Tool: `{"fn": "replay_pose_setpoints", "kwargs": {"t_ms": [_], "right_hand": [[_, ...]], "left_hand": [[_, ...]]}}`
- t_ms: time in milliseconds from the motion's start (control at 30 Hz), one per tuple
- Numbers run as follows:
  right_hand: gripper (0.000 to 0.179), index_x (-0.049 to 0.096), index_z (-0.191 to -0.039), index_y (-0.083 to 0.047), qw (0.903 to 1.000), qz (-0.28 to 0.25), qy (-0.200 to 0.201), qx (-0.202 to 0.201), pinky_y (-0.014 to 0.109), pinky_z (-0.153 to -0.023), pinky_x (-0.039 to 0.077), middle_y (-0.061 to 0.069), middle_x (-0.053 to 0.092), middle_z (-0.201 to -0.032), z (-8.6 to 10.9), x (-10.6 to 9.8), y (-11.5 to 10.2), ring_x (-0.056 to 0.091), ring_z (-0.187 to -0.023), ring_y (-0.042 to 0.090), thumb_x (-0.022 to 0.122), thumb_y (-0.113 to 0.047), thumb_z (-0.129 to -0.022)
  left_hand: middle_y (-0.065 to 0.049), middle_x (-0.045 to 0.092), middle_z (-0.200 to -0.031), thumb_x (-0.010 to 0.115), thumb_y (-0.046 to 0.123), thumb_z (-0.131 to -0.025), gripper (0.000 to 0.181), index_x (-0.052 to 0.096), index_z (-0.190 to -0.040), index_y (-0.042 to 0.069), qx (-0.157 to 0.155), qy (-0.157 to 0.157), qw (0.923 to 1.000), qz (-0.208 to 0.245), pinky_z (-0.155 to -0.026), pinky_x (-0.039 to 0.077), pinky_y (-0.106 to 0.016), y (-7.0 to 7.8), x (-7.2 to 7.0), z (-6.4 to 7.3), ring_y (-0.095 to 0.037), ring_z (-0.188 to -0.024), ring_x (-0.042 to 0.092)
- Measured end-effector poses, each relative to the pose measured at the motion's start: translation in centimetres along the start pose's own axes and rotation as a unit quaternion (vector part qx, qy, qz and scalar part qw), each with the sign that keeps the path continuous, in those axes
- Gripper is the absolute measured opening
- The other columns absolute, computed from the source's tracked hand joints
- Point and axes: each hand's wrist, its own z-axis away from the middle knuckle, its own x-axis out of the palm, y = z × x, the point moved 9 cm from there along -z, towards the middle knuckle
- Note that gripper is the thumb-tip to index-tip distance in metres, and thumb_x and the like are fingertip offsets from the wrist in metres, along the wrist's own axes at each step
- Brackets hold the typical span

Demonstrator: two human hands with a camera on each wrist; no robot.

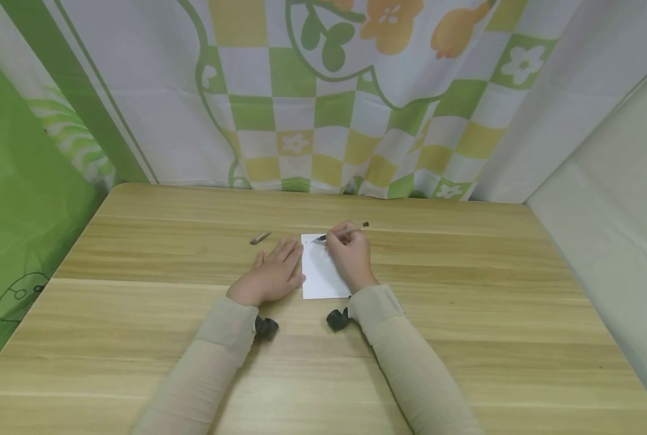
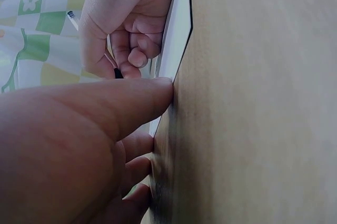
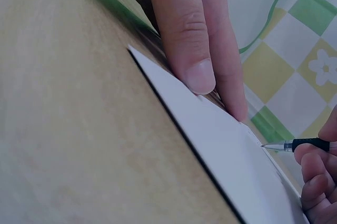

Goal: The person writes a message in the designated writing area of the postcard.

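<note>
A white sheet of paper (image 1: 319, 279) lies on the wooden table in the head view, with a few small dark marks near its top left. My right hand (image 1: 351, 257) pinches a pen (image 1: 358, 228) with a clear barrel and black grip. In the right wrist view the pen's tip (image 3: 267, 146) meets the paper near its far edge. My left hand (image 1: 271, 272) lies palm down with fairly straight fingers; its thumb and fingertips touch the paper's left edge. Just beyond that hand, a pen cap (image 1: 260, 238) rests on the table.
The wooden table (image 1: 492, 338) stretches out on all sides of the paper. A checked, flowered curtain (image 1: 323, 121) hangs at its far edge, green cloth (image 1: 24, 181) at the left and a pale wall (image 1: 617, 181) at the right. Dark devices (image 1: 336, 320) sit at both wrists.
</note>
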Motion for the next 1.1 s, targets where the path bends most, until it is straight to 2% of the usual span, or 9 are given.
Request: {"fn": "replay_pose_setpoints", "kwargs": {"t_ms": [133,333,600,867,1100], "right_hand": [[0.011,0.068,-0.088,-0.003,0.9999,0.015,0.005,-0.008,0.022,-0.066,0.052,0.005,0.066,-0.094,-0.06,-0.04,-0.03,0.064,-0.076,0.015,0.064,-0.012,-0.091],[0.011,0.068,-0.088,-0.003,0.9999,0.012,0.002,-0.008,0.022,-0.067,0.053,0.004,0.066,-0.095,-0.01,0.02,-0.06,0.065,-0.077,0.016,0.065,-0.013,-0.092],[0.011,0.069,-0.089,-0.001,1.0000,0.001,0.000,-0.007,0.021,-0.067,0.054,0.005,0.065,-0.098,-0.07,0.12,0.04,0.066,-0.077,0.015,0.066,-0.012,-0.092],[0.011,0.069,-0.089,-0.001,1.0000,-0.004,-0.002,-0.006,0.021,-0.067,0.055,0.006,0.065,-0.097,-0.09,0.15,0.13,0.066,-0.078,0.016,0.066,-0.011,-0.092],[0.015,0.070,-0.087,-0.001,0.9998,0.017,-0.005,-0.008,0.024,-0.070,0.053,0.004,0.064,-0.097,-0.08,0.09,0.10,0.064,-0.084,0.017,0.066,-0.015,-0.092]], "left_hand": [[-0.016,0.004,-0.170,0.045,0.035,-0.108,0.070,0.014,-0.162,0.002,0.003,0.003,1.0000,0.006,-0.118,-0.002,-0.068,0.19,-0.18,0.21,-0.035,-0.155,-0.002],[-0.013,0.001,-0.170,0.044,0.038,-0.108,0.071,0.012,-0.163,0.006,0.000,0.002,1.0000,-0.002,-0.119,-0.003,-0.067,-0.27,0.25,-0.14,-0.032,-0.156,-0.004],[-0.018,0.004,-0.169,0.045,0.034,-0.108,0.070,0.015,-0.161,0.001,0.006,0.003,1.0000,0.007,-0.118,-0.001,-0.069,0.29,-0.30,0.32,-0.037,-0.155,-0.001],[-0.015,0.002,-0.170,0.044,0.037,-0.107,0.071,0.013,-0.162,0.004,0.001,0.000,1.0000,-0.001,-0.118,-0.002,-0.068,-0.08,0.09,-0.01,-0.034,-0.155,-0.004],[-0.013,0.000,-0.170,0.044,0.038,-0.108,0.072,0.012,-0.163,0.005,0.001,0.001,1.0000,0.001,-0.118,-0.003,-0.067,-0.26,0.23,-0.14,-0.033,-0.155,-0.005]]}}
